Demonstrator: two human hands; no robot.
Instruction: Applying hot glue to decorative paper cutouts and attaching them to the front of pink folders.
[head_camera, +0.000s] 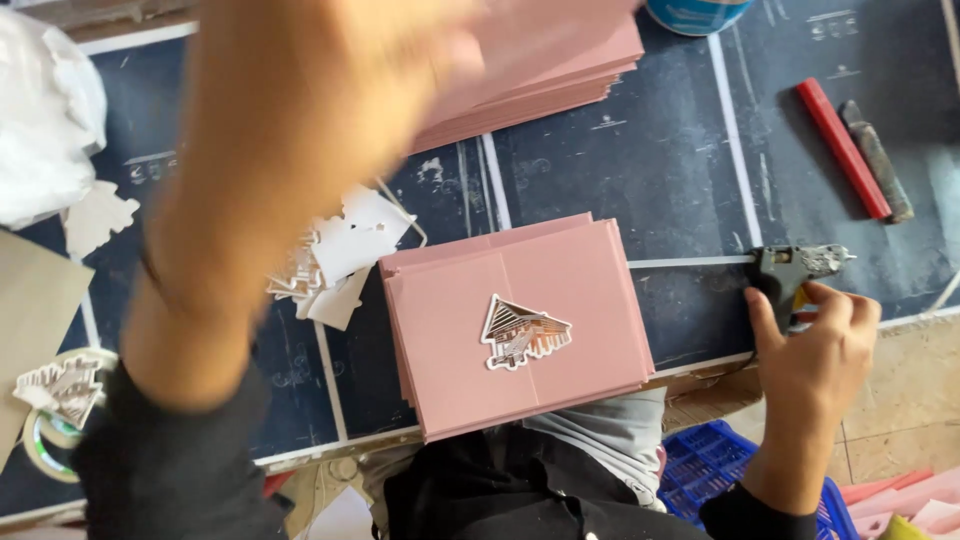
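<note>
My left hand (330, 90) is raised and blurred over a stack of pink cards (560, 70) at the back of the dark board; whether it grips a card I cannot tell. My right hand (815, 345) closes around the handle of a black glue gun (795, 268) at the board's right edge. Between my hands lies a second stack of pink folded cards (520, 325). A cut-out sticker of a house (523, 332) sits on its top card.
Several white house cut-outs (340, 255) lie left of the near stack. A tape roll (45, 435) with a cut-out on it sits front left. A red stick (842, 148) and a grey stick (878, 160) lie back right. A blue crate (715, 465) stands below.
</note>
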